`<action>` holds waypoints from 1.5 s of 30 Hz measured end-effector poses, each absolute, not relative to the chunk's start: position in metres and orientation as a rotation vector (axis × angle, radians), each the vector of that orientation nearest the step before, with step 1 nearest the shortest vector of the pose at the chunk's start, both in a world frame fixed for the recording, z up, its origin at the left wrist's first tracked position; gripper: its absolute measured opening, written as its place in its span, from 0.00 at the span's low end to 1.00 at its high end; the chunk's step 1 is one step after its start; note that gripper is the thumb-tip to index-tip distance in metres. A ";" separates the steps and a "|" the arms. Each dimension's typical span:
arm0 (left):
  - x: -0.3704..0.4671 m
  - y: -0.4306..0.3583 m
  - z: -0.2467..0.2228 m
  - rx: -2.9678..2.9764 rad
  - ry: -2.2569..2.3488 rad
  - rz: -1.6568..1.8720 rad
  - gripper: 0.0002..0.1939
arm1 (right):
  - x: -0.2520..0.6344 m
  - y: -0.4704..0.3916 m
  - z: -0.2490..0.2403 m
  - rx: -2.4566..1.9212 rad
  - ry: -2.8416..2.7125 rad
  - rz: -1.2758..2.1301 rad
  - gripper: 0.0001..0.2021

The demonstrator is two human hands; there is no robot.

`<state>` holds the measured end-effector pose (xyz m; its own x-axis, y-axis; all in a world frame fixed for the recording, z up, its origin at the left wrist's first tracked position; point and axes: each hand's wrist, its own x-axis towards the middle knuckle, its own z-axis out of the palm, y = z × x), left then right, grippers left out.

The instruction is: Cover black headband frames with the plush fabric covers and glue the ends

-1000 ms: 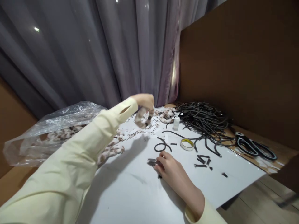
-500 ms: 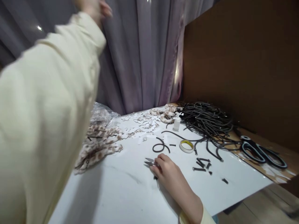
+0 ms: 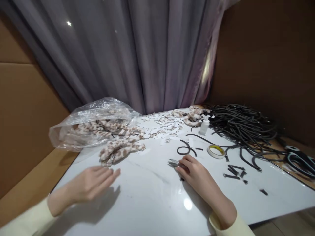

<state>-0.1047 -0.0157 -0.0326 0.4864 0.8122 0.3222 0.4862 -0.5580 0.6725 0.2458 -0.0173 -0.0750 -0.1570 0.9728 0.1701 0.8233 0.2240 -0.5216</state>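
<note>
My left hand hovers over the left front of the white table, fingers stretched out and holding nothing. Just beyond it lie brown-and-white spotted plush strips, some of them inside a clear plastic bag. On the table, my right hand is closed round small thread snips, whose blades point left. A looped piece of dark cord lies beyond the snips. To the right of it is a roll of tape with a yellow core.
A large heap of dark cords fills the back right, near large scissors. A small white bottle stands before more plush pieces. Short cord offcuts lie at right; paper scraps cover the back. Curtain and cardboard walls surround the table.
My left hand has come down from high in front of the curtain to just above the table. My right hand keeps the snips in place. The view has turned left.
</note>
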 end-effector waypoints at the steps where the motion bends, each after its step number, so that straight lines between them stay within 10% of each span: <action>1: -0.106 -0.023 -0.036 2.227 1.132 0.883 0.12 | 0.243 -0.016 -0.075 -1.657 -2.048 0.405 0.10; 17: -0.105 -0.020 -0.064 1.008 0.932 0.722 0.13 | 0.235 0.004 -0.104 -1.533 -2.106 0.069 0.13; 21: -0.113 -0.015 -0.066 0.837 0.789 0.766 0.26 | 0.233 0.006 -0.107 -1.491 -2.166 -0.062 0.15; 28: -0.126 -0.009 -0.074 0.644 0.652 0.700 0.19 | 0.167 -0.001 -0.043 -1.174 -2.617 0.011 0.14; 36: -0.128 0.000 -0.074 0.479 0.671 0.866 0.20 | 0.047 0.072 -0.020 -0.757 -2.853 -0.014 0.39; 45: -0.126 0.004 -0.075 0.218 0.724 0.946 0.20 | 0.023 0.111 -0.037 -0.913 -2.591 0.197 0.06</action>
<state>-0.1256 0.0035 -0.0745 0.3732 0.8006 -0.4688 -0.6614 0.5839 0.4707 0.0228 0.1106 -0.0369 -0.7144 0.6274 0.3100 0.5734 0.7787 -0.2546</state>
